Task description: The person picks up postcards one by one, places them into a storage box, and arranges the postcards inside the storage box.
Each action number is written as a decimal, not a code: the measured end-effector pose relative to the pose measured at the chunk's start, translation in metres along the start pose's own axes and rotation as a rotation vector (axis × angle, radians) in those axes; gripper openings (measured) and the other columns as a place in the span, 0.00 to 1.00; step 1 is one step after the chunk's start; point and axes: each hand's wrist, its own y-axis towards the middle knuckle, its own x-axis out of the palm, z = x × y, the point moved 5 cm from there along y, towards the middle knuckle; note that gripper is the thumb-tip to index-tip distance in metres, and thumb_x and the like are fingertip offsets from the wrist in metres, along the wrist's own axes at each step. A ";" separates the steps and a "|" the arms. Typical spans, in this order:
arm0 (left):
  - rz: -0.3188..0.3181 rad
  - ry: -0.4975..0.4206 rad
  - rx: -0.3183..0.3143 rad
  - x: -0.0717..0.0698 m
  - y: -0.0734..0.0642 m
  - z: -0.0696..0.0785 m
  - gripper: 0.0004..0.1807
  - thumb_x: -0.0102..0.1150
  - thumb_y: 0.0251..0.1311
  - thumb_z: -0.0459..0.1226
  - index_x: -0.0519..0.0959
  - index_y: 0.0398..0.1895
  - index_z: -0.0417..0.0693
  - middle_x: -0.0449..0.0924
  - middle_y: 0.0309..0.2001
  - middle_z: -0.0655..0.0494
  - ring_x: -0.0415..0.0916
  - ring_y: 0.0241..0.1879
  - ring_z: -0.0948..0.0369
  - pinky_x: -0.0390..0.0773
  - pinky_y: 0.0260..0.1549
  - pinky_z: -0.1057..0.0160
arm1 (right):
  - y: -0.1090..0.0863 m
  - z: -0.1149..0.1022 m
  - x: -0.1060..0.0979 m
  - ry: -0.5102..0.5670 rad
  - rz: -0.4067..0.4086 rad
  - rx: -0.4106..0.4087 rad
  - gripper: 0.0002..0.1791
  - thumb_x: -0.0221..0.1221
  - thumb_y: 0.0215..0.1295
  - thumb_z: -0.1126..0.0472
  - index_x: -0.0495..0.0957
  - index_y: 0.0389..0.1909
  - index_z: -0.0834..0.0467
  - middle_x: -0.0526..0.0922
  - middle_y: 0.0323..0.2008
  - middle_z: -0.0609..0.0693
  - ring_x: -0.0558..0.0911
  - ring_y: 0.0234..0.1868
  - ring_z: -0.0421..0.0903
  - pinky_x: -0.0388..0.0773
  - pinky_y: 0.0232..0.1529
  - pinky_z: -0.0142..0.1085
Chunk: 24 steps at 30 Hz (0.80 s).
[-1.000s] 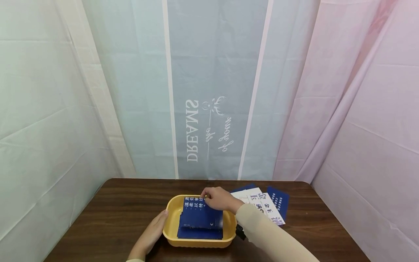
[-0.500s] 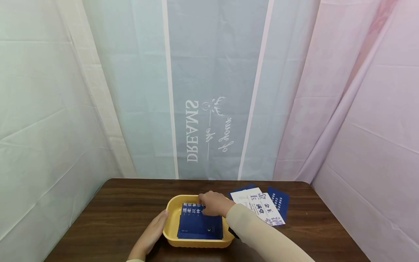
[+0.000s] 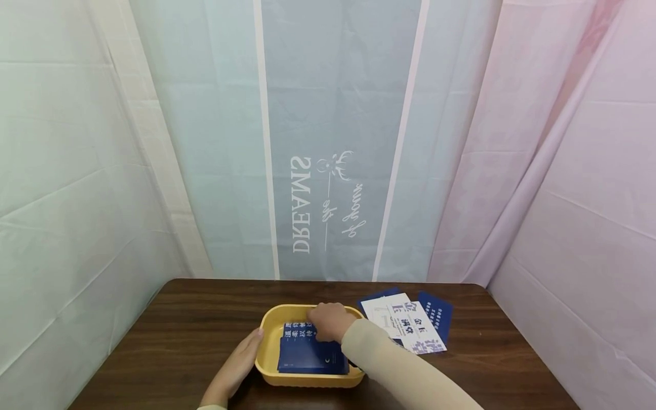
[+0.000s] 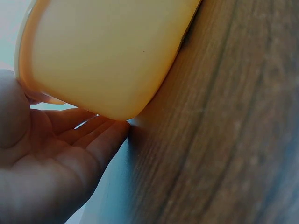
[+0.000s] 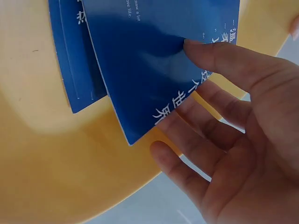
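Note:
My right hand (image 3: 330, 322) reaches into a yellow plastic basin (image 3: 269, 341) and pinches a dark blue printed card (image 5: 135, 60) near one edge. The thumb lies on its printed face and the other fingers are behind it, as the right wrist view shows. Beneath it in the basin is another blue card (image 5: 70, 65), partly covered. White lettering and a small moon mark the top card. My left hand (image 3: 238, 359) rests along the basin's left outer side; in the left wrist view its extended fingers (image 4: 100, 137) touch the outer wall close to the tabletop.
Right of the basin, white cards (image 3: 415, 327) with purple lettering overlap blue cards (image 3: 438, 313) on the dark wooden table (image 3: 205, 307). Pale cloth curtains (image 3: 338, 114) surround the table at the back and sides.
My right hand has lowered the blue card from a raised tilt until it lies nearly flat over the card below, moving slightly toward me. The left hand and basin have stayed in place.

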 end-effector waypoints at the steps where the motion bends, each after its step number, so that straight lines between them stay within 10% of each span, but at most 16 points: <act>1: 0.002 0.001 0.007 0.000 0.000 0.000 0.38 0.36 0.81 0.50 0.54 0.71 0.18 0.52 0.72 0.24 0.47 0.73 0.34 0.50 0.69 0.36 | 0.001 -0.001 0.001 -0.018 -0.004 0.001 0.14 0.72 0.59 0.54 0.82 0.44 0.49 0.81 0.31 0.43 0.79 0.31 0.40 0.82 0.35 0.38; 14: 0.007 0.009 0.011 0.000 -0.001 0.001 0.38 0.37 0.80 0.50 0.54 0.71 0.19 0.53 0.72 0.24 0.47 0.73 0.34 0.50 0.69 0.36 | 0.013 -0.004 0.024 -0.091 -0.015 -0.002 0.06 0.67 0.65 0.58 0.80 0.39 0.48 0.76 0.26 0.43 0.73 0.25 0.39 0.75 0.25 0.35; 24: 0.002 0.009 -0.002 0.001 0.001 -0.002 0.39 0.36 0.80 0.51 0.54 0.71 0.19 0.53 0.72 0.24 0.48 0.73 0.34 0.52 0.69 0.35 | 0.008 -0.013 0.017 -0.128 -0.005 0.054 0.05 0.67 0.65 0.57 0.82 0.40 0.50 0.82 0.33 0.45 0.82 0.34 0.43 0.83 0.37 0.44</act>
